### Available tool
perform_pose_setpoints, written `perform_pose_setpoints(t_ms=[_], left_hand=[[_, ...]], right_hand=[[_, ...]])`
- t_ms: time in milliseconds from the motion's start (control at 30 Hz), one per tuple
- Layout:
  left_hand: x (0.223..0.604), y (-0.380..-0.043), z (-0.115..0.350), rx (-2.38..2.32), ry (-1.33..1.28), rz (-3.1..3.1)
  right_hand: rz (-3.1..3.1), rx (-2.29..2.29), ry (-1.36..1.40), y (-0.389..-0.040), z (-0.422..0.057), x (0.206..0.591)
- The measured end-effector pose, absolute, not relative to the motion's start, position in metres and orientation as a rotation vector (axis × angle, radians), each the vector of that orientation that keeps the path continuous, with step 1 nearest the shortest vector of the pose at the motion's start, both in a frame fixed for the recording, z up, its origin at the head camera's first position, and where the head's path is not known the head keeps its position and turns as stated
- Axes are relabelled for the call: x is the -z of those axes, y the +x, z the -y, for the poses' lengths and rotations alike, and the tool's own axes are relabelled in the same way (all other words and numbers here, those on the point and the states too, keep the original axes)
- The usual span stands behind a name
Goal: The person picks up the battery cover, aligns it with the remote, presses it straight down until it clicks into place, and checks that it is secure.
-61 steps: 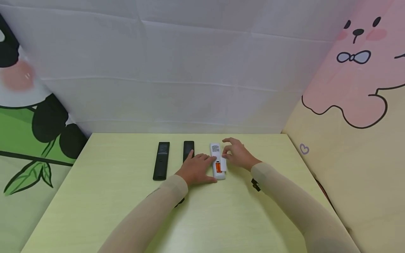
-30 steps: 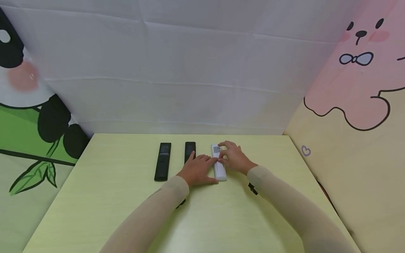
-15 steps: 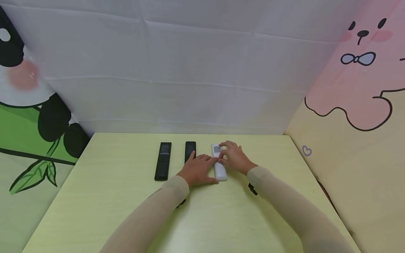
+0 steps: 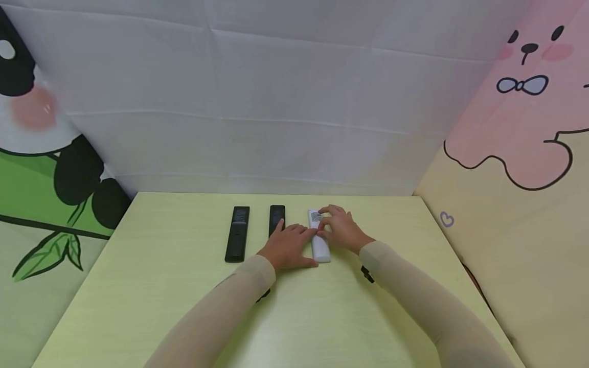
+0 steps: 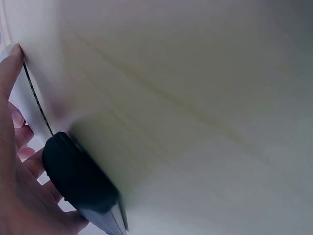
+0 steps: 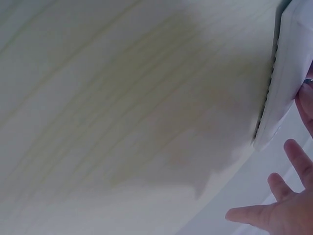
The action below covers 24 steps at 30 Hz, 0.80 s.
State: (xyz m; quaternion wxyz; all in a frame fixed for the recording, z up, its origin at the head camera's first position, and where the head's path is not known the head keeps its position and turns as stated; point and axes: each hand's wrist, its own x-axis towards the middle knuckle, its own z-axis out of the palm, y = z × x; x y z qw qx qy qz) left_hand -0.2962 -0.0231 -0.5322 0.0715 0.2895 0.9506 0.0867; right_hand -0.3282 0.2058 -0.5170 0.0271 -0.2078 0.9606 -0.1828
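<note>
While both hands work close together, the pale yellow desk [image 4: 184,286] holds everything, with white cloth walls and cartoon animal pictures round it. Two black remotes lie side by side on the far part of the desk: the left black remote [image 4: 236,233] is well apart from the hands, and the middle black remote [image 4: 276,217] is partly hidden under the left hand [image 4: 286,249]. The white remote [image 4: 318,240] lies flat on the desk just to the right of them, with its back facing up and a small printed label near its far end. The left hand rests flat beside it, fingers [image 4: 301,231] fairly straight, touching its left edge to hold it steady. The right hand [image 4: 339,230] lies over the far half of the white remote, fingers bent down onto its back and pressing there. If the right hand pushes too hard or crooked, the white remote could slide out from under the fingers or bump the middle black remote.
</note>
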Motion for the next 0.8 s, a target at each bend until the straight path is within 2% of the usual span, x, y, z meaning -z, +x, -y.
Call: perform_pose_setpoints(t_ms=[533,800], left_hand=[[0.534,-0.299,0.032,-0.256,0.928,-2.88],[0.518,-0.318,0.065,-0.242,0.909,-2.946]], right_hand=[[-2.95,0.553,-0.766,-0.326,-0.21,0.525],[-3.08,0.299,-0.804,-0.326,-0.226,0.518]])
